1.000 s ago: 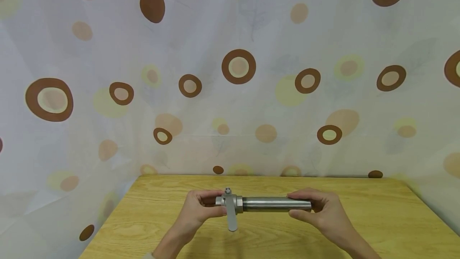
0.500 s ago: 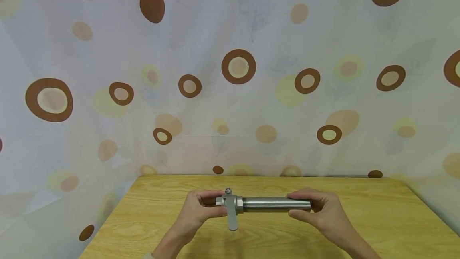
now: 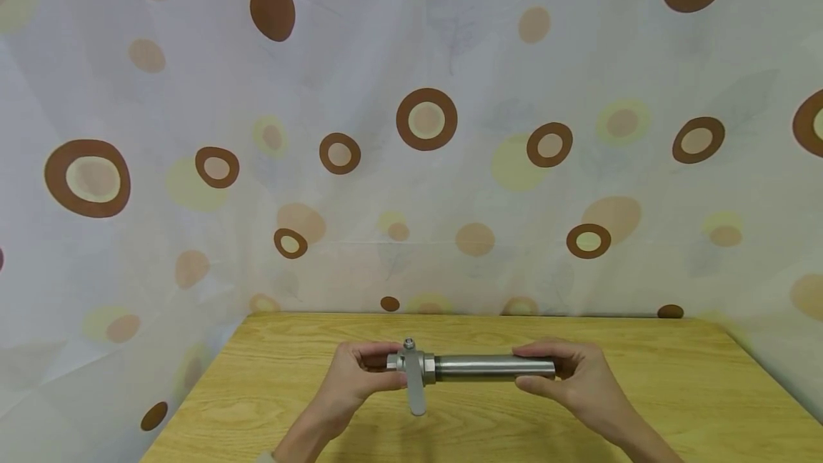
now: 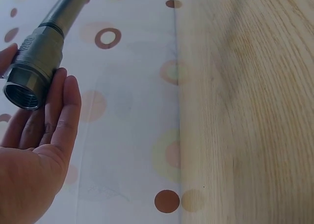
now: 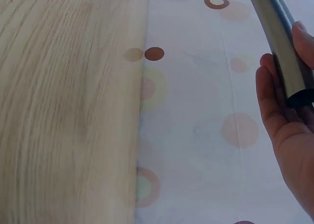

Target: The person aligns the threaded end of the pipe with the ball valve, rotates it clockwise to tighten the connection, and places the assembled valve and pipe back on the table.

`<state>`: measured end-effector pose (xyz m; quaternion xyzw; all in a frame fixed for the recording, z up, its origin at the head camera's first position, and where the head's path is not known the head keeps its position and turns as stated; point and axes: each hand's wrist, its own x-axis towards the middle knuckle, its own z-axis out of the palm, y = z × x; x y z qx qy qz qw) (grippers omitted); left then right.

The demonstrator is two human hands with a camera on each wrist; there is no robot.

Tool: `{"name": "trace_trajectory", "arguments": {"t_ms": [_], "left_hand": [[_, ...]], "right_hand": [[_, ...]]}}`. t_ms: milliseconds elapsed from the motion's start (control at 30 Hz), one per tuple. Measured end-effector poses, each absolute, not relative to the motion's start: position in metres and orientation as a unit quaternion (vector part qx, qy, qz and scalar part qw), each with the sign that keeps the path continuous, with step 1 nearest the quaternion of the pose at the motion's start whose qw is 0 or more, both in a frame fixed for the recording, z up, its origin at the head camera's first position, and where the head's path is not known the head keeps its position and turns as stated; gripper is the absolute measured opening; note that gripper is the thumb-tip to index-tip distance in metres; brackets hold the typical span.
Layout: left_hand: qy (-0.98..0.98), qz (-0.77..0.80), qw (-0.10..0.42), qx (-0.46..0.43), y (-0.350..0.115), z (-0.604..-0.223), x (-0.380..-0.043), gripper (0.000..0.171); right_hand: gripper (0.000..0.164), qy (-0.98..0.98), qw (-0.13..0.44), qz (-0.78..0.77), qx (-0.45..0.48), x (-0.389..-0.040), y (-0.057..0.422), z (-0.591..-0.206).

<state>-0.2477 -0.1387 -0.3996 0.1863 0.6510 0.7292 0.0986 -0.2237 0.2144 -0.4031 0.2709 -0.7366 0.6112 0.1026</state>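
Observation:
A steel ball valve (image 3: 411, 365) with a flat lever handle (image 3: 416, 395) is joined to a steel pipe (image 3: 476, 367), and the two form one straight piece held level above the table. My left hand (image 3: 347, 381) pinches the valve's left end between thumb and fingers. In the left wrist view the valve's threaded open mouth (image 4: 24, 96) faces out past the fingers. My right hand (image 3: 581, 384) grips the plain right end of the pipe, thumb in front and fingers behind. The lever points down toward me, across the pipe. The fingertips behind the metal are partly hidden.
Below the hands lies a wood-grain table (image 3: 643, 406). A pale curtain (image 3: 489, 184) with brown and yellow spots hangs behind it and along both sides, meeting the table's back edge.
Both hands keep the same hold. The valve and pipe have dropped very slightly in the head view; otherwise almost nothing differs.

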Motion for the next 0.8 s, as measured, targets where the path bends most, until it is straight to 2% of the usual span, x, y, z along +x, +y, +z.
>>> {"name": "trace_trajectory", "arguments": {"t_ms": [167, 333, 667, 800], "left_hand": [[0.649, 0.732, 0.103, 0.180, -0.1374, -0.3992, -0.2466, 0.044], [0.640, 0.741, 0.105, 0.172, -0.1360, -0.4007, -0.2475, 0.043], [0.639, 0.744, 0.098, 0.168, -0.1361, -0.4025, -0.2478, 0.045], [0.639, 0.743, 0.097, 0.172, -0.1371, -0.4020, -0.2475, 0.044]], "right_hand": [[0.027, -0.761, 0.087, 0.587, 0.264, -0.2232, 0.2150, -0.4002], [0.024, -0.757, 0.041, 0.584, 0.289, -0.2248, 0.2135, -0.3982], [0.039, -0.742, 0.013, 0.597, 0.306, -0.2256, 0.2097, -0.4030], [0.035, -0.734, 0.009, 0.603, 0.312, -0.2262, 0.2100, -0.4039]]}}
